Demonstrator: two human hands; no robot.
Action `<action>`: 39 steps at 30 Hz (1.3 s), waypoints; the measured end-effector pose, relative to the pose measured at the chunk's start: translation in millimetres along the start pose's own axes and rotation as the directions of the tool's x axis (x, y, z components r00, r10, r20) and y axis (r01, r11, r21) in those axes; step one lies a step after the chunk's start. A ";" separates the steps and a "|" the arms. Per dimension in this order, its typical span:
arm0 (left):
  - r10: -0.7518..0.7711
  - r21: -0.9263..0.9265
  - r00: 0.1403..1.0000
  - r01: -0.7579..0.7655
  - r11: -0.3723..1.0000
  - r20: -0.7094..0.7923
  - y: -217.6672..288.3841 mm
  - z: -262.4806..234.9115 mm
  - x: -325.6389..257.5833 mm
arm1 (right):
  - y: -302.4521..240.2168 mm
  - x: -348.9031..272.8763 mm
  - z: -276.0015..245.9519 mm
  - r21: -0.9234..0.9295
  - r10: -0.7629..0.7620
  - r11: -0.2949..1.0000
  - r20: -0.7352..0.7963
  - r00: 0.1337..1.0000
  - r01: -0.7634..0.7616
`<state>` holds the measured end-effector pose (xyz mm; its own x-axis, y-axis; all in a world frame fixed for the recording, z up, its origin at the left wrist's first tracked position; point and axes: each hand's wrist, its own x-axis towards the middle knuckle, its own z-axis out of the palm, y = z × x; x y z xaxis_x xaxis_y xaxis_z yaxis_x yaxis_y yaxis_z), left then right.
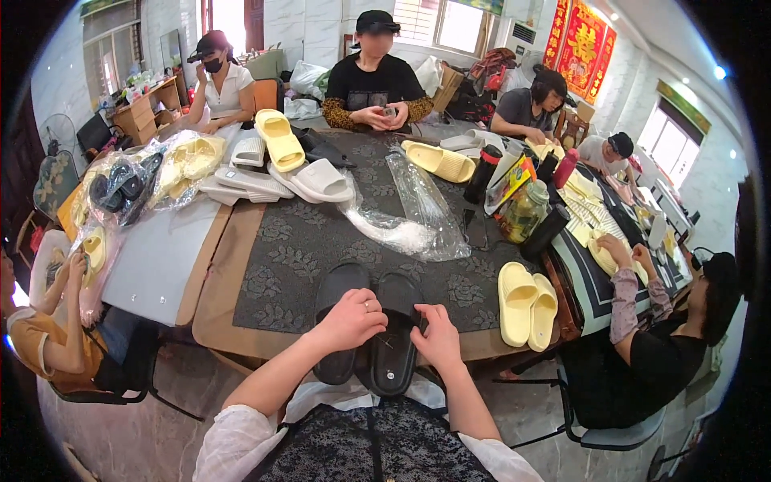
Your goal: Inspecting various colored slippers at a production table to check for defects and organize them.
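left hand (pixel 351 321) curled, toward 2 o'clock; right hand (pixel 438 333) bent, toward 11; grips: cannot tell. 2 black slippers (pixel 395 353): toes 12, long axes 12–6.

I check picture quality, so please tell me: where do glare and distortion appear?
Head view throughout: highlights whiten the crumpled clear plastic bag; the rectangular right-hand window leans, overexposed; black corners frame the fisheye circle; the black backless slippers look dark but clearly outlined.
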<state>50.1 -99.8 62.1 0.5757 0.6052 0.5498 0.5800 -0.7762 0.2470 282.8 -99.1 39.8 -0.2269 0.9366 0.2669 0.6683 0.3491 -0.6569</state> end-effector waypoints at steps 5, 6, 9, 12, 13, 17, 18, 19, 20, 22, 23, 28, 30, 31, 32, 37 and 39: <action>0.015 0.174 0.995 -0.033 0.984 0.101 19.5 -5.1 0.7 | 6.8 1.4 1.8 -0.059 -0.077 0.996 -0.062 0.995 0.074; 0.012 0.235 0.988 -0.047 0.971 0.152 19.0 -0.6 -3.0 | 5.4 2.5 1.3 -0.058 -0.067 0.996 -0.055 0.996 0.064; 0.001 0.254 0.979 -0.054 0.966 0.202 13.8 6.4 -9.3 | -0.1 1.9 -0.5 -0.036 -0.024 0.999 -0.035 0.999 0.022; -0.010 0.131 0.988 -0.010 0.991 0.154 8.9 7.8 -10.7 | 8.4 1.3 2.9 -0.044 -0.085 0.996 -0.050 0.995 0.082; -0.016 0.112 0.991 0.001 0.994 0.136 7.8 6.5 -9.1 | 9.6 1.7 1.4 -0.045 -0.084 0.996 -0.053 0.995 0.081; -0.011 0.224 0.991 -0.019 0.974 0.133 17.0 3.3 -6.6 | 4.3 4.2 -4.5 -0.016 -0.047 0.999 0.005 0.999 0.047; -0.011 0.225 0.991 -0.019 0.974 0.134 16.8 2.8 -7.7 | 2.3 4.5 -5.2 -0.007 -0.023 1.000 0.021 1.000 0.023; -0.003 0.213 0.982 -0.038 0.976 0.187 16.2 2.4 -9.4 | 2.5 4.2 -4.5 -0.006 -0.024 1.000 0.021 1.000 0.024; 0.006 0.200 0.971 -0.055 0.978 0.241 15.6 2.2 -10.9 | 3.2 3.5 -3.5 -0.014 -0.027 1.000 0.007 1.000 0.027; 0.001 0.189 0.969 -0.049 0.981 0.247 14.1 2.6 -12.5 | 2.6 2.2 -2.6 -0.021 -0.030 0.999 -0.009 1.000 0.030; -0.005 0.176 0.968 -0.041 0.984 0.253 13.8 2.6 -13.6 | 1.1 1.4 -2.5 -0.009 -0.024 1.000 -0.005 1.000 0.024; -0.033 0.127 0.972 0.003 0.992 0.232 14.1 3.8 -17.5 | 6.2 1.1 -2.3 0.004 -0.031 1.000 0.000 1.000 0.031; -0.044 0.091 0.973 0.024 0.996 0.227 15.2 0.8 -18.5 | 6.3 2.4 -2.6 -0.004 -0.032 0.999 0.002 0.999 0.032; -0.032 0.079 0.976 0.015 0.997 0.217 17.6 -2.7 -18.3 | 4.7 2.2 -2.9 -0.002 -0.031 1.000 0.005 1.000 0.031; -0.019 0.067 0.978 0.006 0.998 0.207 19.1 -4.3 -18.8 | 2.2 1.5 -3.7 0.012 -0.005 1.000 0.015 1.000 0.005; 0.009 0.168 0.975 -0.047 0.985 0.221 17.9 2.3 -25.0 | -0.2 1.3 -3.6 0.024 0.003 1.000 0.017 1.000 -0.003; 0.031 0.198 0.972 -0.078 0.977 0.232 15.7 3.6 -26.2 | 1.0 1.4 -2.8 0.014 0.004 1.000 0.009 1.000 -0.005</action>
<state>46.2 -127.2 48.7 0.7115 0.6055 0.3566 0.6359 -0.7708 0.0402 285.1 -97.5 41.6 -0.2306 0.9384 0.2573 0.6593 0.3452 -0.6680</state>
